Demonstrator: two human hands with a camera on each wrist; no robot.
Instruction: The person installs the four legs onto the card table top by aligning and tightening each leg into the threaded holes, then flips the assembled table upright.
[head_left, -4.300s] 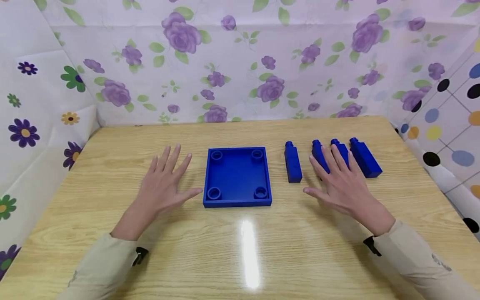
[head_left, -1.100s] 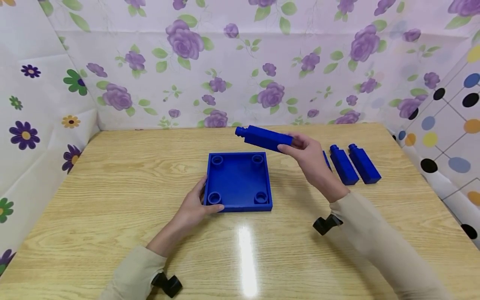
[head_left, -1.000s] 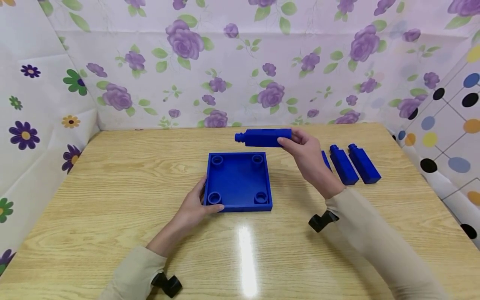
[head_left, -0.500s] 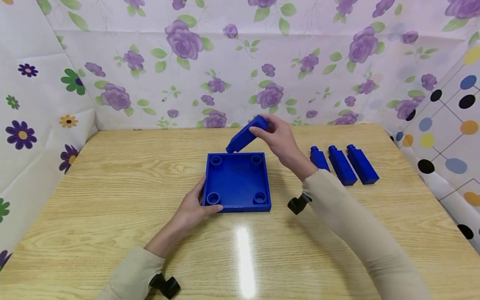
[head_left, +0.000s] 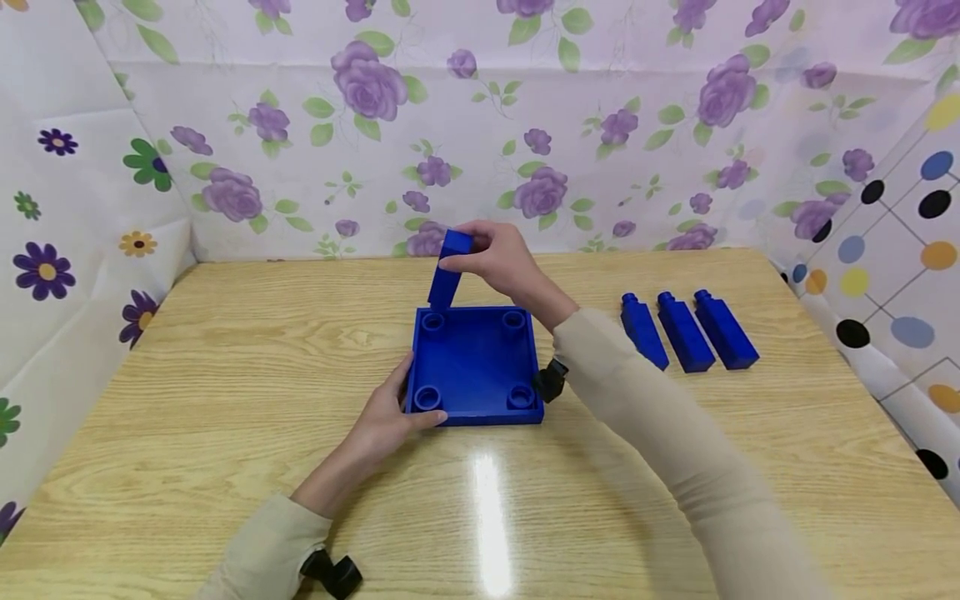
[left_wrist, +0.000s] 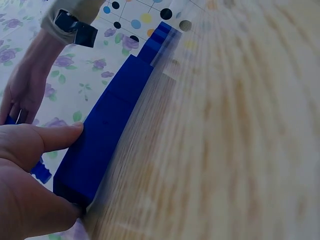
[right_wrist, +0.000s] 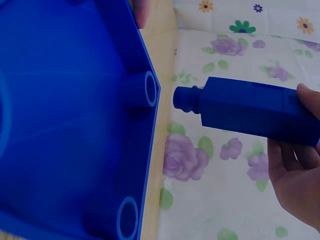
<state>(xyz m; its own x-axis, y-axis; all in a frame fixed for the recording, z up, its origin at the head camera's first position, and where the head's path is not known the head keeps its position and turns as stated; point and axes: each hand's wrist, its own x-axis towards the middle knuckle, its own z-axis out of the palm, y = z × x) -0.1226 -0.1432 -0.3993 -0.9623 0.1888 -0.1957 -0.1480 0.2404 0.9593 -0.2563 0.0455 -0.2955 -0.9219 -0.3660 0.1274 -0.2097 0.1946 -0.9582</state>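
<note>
- I'm watching the right hand (head_left: 498, 258) pinching a blue peg (head_left: 447, 271) near its upper end, thumb on one side and fingers on the other, spread only as wide as the peg.
- That peg is leaning, neck downward, over the far-left corner of a blue square tray (head_left: 477, 362); in the right wrist view I'm seeing its neck staying clear of the corner socket (head_left: 432, 323), just beside it.
- The left hand (head_left: 390, 412) is gripping the tray at its near-left corner, thumb lying over the near rim and fingers running along the left side.
- The tray is sitting around the middle of the wooden tabletop (head_left: 262, 358), with a ring socket in each corner.
- Three more pegs (head_left: 686, 333) are lying side by side toward the tabletop's far-right corner, necks pointing to the far edge.
- Beyond that edge, a flowered sheet (head_left: 300, 167) is hanging.
</note>
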